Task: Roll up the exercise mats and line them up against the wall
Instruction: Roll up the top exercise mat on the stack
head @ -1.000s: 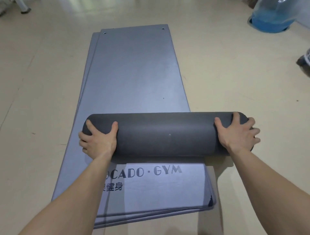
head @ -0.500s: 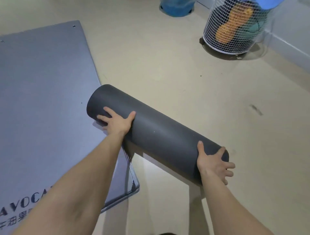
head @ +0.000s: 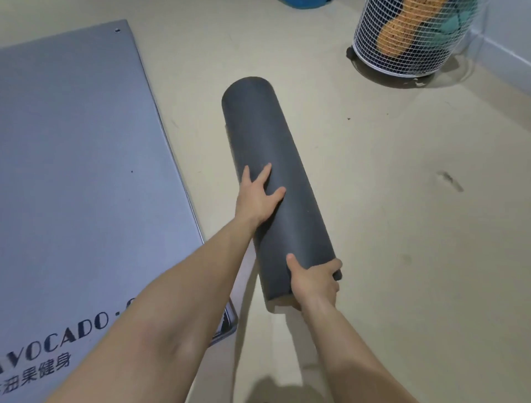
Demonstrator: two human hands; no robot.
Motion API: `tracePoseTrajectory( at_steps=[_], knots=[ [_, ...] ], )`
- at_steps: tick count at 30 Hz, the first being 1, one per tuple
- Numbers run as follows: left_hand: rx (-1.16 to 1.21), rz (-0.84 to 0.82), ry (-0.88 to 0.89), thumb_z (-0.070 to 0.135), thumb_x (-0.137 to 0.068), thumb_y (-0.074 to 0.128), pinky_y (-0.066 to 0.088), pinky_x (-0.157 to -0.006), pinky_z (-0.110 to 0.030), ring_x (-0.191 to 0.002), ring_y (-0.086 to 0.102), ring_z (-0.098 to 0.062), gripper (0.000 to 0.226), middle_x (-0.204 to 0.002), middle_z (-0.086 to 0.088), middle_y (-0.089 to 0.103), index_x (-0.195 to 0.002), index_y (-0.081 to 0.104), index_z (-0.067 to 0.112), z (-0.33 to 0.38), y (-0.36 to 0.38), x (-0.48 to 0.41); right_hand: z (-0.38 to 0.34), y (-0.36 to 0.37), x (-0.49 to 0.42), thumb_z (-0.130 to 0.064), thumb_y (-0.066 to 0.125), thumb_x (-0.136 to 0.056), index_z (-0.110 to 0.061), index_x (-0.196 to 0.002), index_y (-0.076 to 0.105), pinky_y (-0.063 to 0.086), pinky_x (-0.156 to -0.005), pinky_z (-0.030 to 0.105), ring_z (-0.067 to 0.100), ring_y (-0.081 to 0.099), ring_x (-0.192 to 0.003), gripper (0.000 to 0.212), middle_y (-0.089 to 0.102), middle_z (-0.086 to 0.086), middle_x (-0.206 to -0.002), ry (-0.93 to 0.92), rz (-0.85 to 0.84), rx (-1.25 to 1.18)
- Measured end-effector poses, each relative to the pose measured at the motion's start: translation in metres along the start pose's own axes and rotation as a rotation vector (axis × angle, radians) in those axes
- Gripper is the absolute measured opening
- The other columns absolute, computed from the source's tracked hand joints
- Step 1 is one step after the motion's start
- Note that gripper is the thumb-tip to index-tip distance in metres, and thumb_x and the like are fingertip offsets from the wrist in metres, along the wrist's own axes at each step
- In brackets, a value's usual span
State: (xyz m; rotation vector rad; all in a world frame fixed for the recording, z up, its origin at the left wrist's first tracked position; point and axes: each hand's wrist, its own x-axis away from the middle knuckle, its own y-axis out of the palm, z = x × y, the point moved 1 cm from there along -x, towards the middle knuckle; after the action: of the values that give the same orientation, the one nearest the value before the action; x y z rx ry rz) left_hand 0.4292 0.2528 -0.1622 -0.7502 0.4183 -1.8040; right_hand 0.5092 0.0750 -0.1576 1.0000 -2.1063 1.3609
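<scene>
A dark grey rolled mat [head: 273,184] is held off the floor in both hands, its long axis running from about 11 o'clock at the far end to 5 o'clock at the near end. The left hand [head: 257,198] lies on its left flank near the middle, fingers spread wide and pressed flat on the curve. The right hand [head: 314,282] grips the near end, thumb on top and fingers wrapped around the far side.

At 9 o'clock, just beside the roll but apart from it, a stack of flat mats [head: 80,178] lies on the beige floor [head: 402,230], its top sheet printed with dark lettering at the lower edge; the left forearm crosses its near corner. At 1 o'clock, well apart from the roll, a white wire basket [head: 408,54] stands near the wall [head: 505,40], holding something orange and something teal, possibly foam gear, though the mesh blurs them. A blue object [head: 304,2] is cut off at 12 o'clock.
</scene>
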Motion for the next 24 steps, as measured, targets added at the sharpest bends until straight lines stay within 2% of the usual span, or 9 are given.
tracePoseTrajectory(
  at_steps=[2,4,7,8,10,13,15,20,24],
  knots=[
    [-0.065,-0.040,0.020,0.061,-0.084,0.074,0.031,-0.123,-0.042,-0.158,0.019,-0.025,0.094,-0.174,0.002,-0.004,-0.161,0.022,0.047,-0.008,0.001,0.009,-0.012,0.008,0.013,-0.050,0.062,-0.094,-0.015,-0.132,0.023,0.056,-0.085,0.048,0.042,0.057,-0.115,0.064,0.051,0.017,-0.135,-0.093,-0.054,0.056],
    [-0.035,-0.068,-0.017,0.062,-0.080,0.079,0.032,-0.121,-0.040,-0.156,0.024,-0.024,0.100,-0.174,0.005,-0.003,-0.161,0.020,0.050,-0.020,-0.007,0.011,-0.027,0.002,0.022,-0.049,0.049,-0.102,-0.014,-0.130,0.040,0.048,-0.078,0.036,0.038,0.064,-0.110,0.046,0.062,0.013,-0.128,-0.244,-0.010,0.331],
    [0.067,-0.106,-0.029,0.059,-0.080,0.081,0.029,-0.120,-0.035,-0.156,0.026,-0.021,0.102,-0.174,0.005,0.000,-0.161,0.021,0.050,-0.039,-0.025,0.002,-0.053,-0.015,0.008,-0.056,0.037,-0.103,-0.019,-0.125,0.059,0.040,-0.075,0.037,0.033,0.062,-0.112,0.049,0.064,0.008,-0.121,-0.463,0.180,0.647],
    [0.093,-0.115,-0.018,0.059,-0.080,0.081,0.028,-0.119,-0.034,-0.156,0.026,-0.020,0.101,-0.174,0.006,0.000,-0.161,0.020,0.051,-0.044,-0.027,0.001,-0.064,-0.016,0.000,-0.059,0.037,-0.102,-0.021,-0.133,0.055,0.043,-0.080,0.039,0.033,0.057,-0.117,0.052,0.059,0.009,-0.127,-0.509,0.194,0.608],
    [0.126,-0.120,-0.004,0.060,-0.082,0.079,0.027,-0.117,-0.031,-0.156,0.025,-0.018,0.100,-0.174,0.008,-0.001,-0.160,0.017,0.053,-0.052,-0.024,0.003,-0.083,-0.007,-0.017,-0.060,0.036,-0.103,-0.031,-0.154,0.037,0.045,-0.098,0.045,0.034,0.046,-0.132,0.059,0.045,0.010,-0.147,-0.583,0.071,0.481],
    [0.133,-0.127,0.001,0.062,-0.085,0.075,0.027,-0.120,-0.034,-0.157,0.023,-0.017,0.098,-0.174,0.008,-0.004,-0.160,0.013,0.055,-0.058,-0.023,0.003,-0.100,0.024,-0.037,-0.059,0.028,-0.106,-0.045,-0.163,0.007,0.031,-0.119,0.052,0.035,0.025,-0.151,0.062,0.010,0.007,-0.170,-0.634,-0.115,0.380],
    [0.115,-0.134,-0.003,0.063,-0.087,0.072,0.029,-0.120,-0.036,-0.156,0.024,-0.018,0.095,-0.173,0.009,-0.006,-0.159,0.011,0.057,-0.059,-0.025,0.002,-0.101,0.041,-0.045,-0.062,0.022,-0.105,-0.049,-0.161,-0.002,0.030,-0.119,0.055,0.036,0.020,-0.153,0.062,0.001,0.006,-0.172,-0.616,-0.072,0.341],
    [-0.087,-0.080,0.027,0.074,-0.086,0.062,0.044,-0.112,-0.040,-0.153,0.033,-0.023,0.092,-0.172,0.014,-0.014,-0.155,0.001,0.064,-0.075,-0.012,0.002,-0.082,0.070,-0.059,-0.060,0.009,-0.102,-0.046,-0.162,-0.001,0.046,-0.103,0.054,0.036,0.032,-0.145,0.062,0.010,0.011,-0.169,-0.647,0.190,0.500],
    [-0.292,-0.005,0.054,0.082,-0.087,0.046,0.054,-0.094,-0.042,-0.157,0.015,-0.023,0.088,-0.170,0.012,-0.022,-0.152,-0.010,0.066,-0.094,0.011,-0.005,-0.068,0.096,-0.082,-0.057,0.007,-0.101,-0.042,-0.163,0.005,0.047,-0.097,0.056,0.038,0.034,-0.143,0.064,0.014,0.015,-0.168,-0.605,0.288,0.599]
  ],
)
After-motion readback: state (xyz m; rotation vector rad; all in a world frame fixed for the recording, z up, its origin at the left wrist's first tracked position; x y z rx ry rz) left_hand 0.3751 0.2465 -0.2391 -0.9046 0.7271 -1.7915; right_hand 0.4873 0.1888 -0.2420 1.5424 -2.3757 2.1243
